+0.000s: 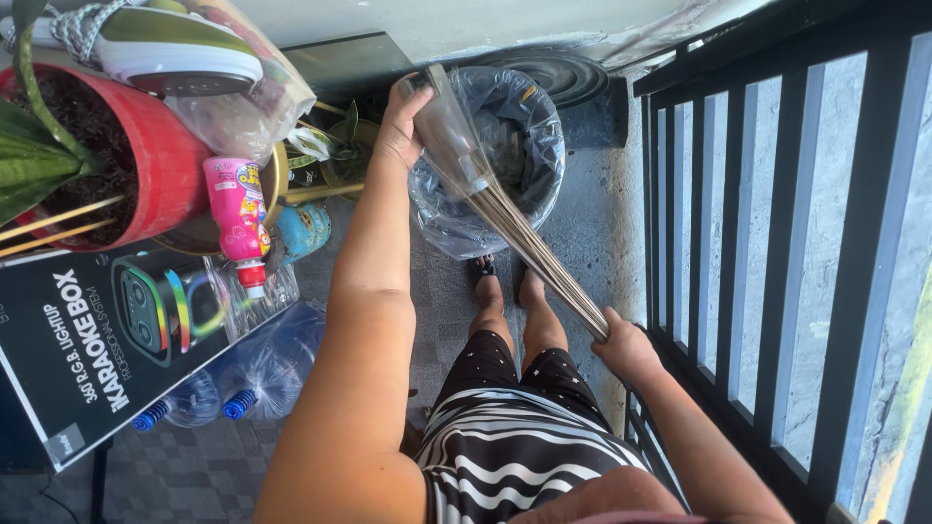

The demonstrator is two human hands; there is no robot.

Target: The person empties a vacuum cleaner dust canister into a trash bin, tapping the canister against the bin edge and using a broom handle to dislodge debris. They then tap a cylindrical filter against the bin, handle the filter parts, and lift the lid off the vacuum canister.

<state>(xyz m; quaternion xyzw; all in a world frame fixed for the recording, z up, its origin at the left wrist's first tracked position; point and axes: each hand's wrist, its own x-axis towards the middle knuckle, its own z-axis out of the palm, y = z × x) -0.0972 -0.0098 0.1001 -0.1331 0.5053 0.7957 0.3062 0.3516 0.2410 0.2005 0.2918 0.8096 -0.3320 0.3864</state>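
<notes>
The left hand (403, 121) is reaching far forward on a nearly straight arm, fingers wrapped around the clear plastic sleeve (449, 131) covering the far end of a long bundle of thin brown sticks (534, 254). The right hand (626, 344), nearer and to the right, is gripping the bundle's near end in a closed fist. The bundle is slanting above a bin lined with a clear plastic bag (529, 146). Black metal railing (777, 243) is crowding the right; a red plant pot (155, 165) and boxes are hemming the left.

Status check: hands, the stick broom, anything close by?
Left hand grips wrapped broom top. Right hand grips the stick ends. Lined bin just beneath.
</notes>
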